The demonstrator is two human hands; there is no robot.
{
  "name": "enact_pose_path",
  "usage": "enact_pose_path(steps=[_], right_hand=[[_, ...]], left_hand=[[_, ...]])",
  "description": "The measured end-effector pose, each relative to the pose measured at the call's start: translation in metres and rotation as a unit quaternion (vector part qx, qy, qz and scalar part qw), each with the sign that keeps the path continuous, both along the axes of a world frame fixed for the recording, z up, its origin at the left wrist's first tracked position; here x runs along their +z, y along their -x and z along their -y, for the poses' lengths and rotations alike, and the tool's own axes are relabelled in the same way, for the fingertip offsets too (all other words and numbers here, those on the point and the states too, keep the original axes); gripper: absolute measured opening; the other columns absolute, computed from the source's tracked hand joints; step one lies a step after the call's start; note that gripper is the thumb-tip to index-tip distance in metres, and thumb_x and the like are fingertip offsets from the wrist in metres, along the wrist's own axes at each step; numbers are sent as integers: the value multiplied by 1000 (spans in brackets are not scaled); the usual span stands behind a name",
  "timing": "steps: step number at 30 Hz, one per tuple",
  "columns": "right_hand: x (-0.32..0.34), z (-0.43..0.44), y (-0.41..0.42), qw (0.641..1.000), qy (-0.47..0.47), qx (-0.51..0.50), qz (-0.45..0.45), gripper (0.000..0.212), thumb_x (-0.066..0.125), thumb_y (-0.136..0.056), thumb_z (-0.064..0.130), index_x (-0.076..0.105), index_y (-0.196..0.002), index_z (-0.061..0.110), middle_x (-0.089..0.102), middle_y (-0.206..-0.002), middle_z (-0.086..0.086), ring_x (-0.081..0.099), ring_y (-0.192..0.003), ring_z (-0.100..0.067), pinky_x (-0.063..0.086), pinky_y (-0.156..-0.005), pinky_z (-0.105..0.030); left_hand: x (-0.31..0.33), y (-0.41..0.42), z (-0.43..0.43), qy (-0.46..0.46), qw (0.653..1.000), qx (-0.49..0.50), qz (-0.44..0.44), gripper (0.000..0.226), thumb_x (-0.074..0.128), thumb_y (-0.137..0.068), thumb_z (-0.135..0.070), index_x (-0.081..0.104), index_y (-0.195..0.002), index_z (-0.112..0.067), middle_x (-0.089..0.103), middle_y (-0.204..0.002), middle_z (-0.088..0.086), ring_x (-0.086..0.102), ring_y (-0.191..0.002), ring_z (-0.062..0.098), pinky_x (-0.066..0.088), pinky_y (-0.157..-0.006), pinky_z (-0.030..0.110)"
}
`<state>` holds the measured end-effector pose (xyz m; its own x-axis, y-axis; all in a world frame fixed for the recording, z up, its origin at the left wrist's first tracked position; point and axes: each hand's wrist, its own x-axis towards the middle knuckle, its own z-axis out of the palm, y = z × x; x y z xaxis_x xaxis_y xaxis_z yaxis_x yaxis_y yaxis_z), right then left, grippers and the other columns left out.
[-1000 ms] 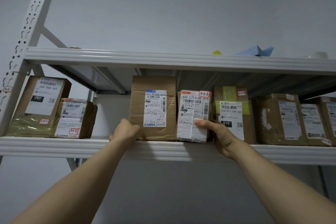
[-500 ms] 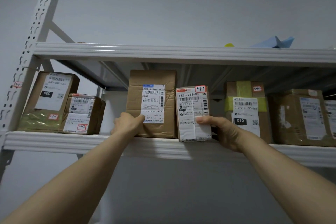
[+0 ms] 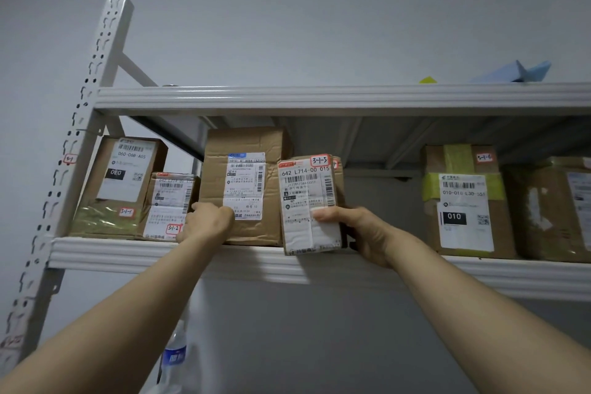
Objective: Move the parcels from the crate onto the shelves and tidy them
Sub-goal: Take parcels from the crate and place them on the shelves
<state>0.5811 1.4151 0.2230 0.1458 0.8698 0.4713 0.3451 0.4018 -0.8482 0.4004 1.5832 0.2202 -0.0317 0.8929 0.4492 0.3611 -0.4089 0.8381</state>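
Brown cardboard parcels stand in a row on a white metal shelf (image 3: pixel 128 254). My left hand (image 3: pixel 208 222) grips the lower left corner of a tall creased parcel (image 3: pixel 246 150) with a white label. My right hand (image 3: pixel 355 233) holds the right side of a smaller parcel marked 3-1-5 (image 3: pixel 303 189), thumb across its label. That parcel stands right beside the tall one, its bottom at the shelf's front lip. The crate is out of view.
Parcels 3-1-1 (image 3: pixel 124 176) and 3-1-2 (image 3: pixel 169 205) stand at the shelf's left end. Parcel 3-1-6 (image 3: pixel 463 208) and another box (image 3: pixel 556 208) stand to the right, past a gap. A higher shelf (image 3: pixel 319 97) carries blue and yellow items. A water bottle (image 3: pixel 174 358) stands below.
Both hands slid the tall parcel and parcel 3-1-5 leftward along the shelf. The tall one now sits against parcel 3-1-2, and a gap has opened before parcel 3-1-6.
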Motion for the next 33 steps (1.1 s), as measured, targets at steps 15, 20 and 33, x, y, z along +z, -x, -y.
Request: enact_pose_path(steps=[15,20,33], right_hand=[[7,48,-68,965,-163,-148,-142,40,77,-60,27,68,-97,15,74,-95,-7,67,-99,-27,50,-95,-41],[0,40,-79,971,-56,-233,-22,57,84,-65,30,62,-114,11,73,-102,-5,69,-95,-23,52,-94,-42],[-2,24,-69,937,10,-325,127,13,64,-88,13,61,-100,12,67,-102,-5,64,-95,-21,51,-90,-35]], left_hand=[[-26,-66,62,-533,800,-25,-276,51,37,-82,-31,66,-118,-8,66,-118,9,60,-113,30,43,-101,45],[-39,-79,58,-572,752,-66,-321,42,40,-87,-33,73,-100,-10,72,-105,5,67,-100,24,42,-98,30],[-45,-82,60,-504,769,-125,-372,85,0,-82,-55,45,-140,-12,42,-148,3,32,-140,21,14,-118,27]])
